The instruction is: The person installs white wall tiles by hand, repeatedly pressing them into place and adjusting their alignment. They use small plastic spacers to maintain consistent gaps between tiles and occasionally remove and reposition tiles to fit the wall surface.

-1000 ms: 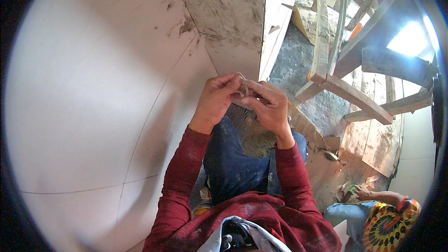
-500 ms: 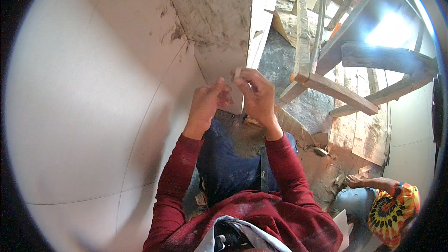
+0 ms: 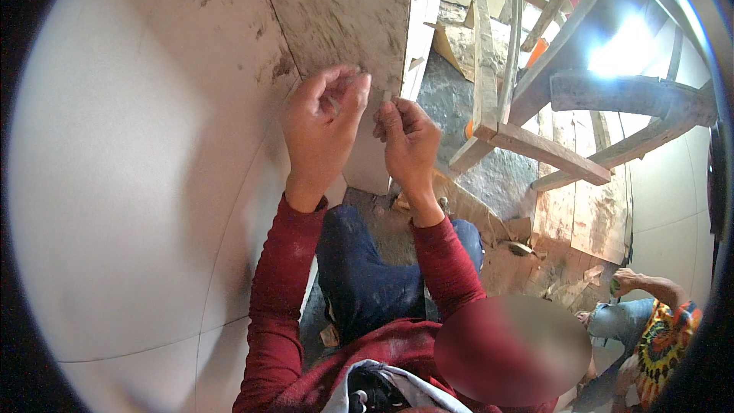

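Note:
My right hand (image 3: 411, 138) pinches a small whitish piece (image 3: 387, 96) between thumb and fingers, in front of the smeared panel (image 3: 336, 15). To its left and a little higher, my left hand (image 3: 325, 118) has its fingers curled in toward the thumb. Whatever lies in the left fingertips, if anything, is too small to make out. Both hands are close to the corner where the smeared panel meets the large pale wall (image 3: 130, 183), and a narrow gap separates them.
Wooden trestle frames (image 3: 550, 153) stand at the upper right before a bright light. Planks (image 3: 604, 222) and debris cover the floor on the right. At the lower right a co-worker in a colourful shirt (image 3: 665, 352) crouches, a hand (image 3: 631, 281) around something greenish.
My left hand has risen and moved left, its fingers curling in. My right hand has shifted slightly, still gripping the whitish piece. The co-worker's hand has lifted from the floor.

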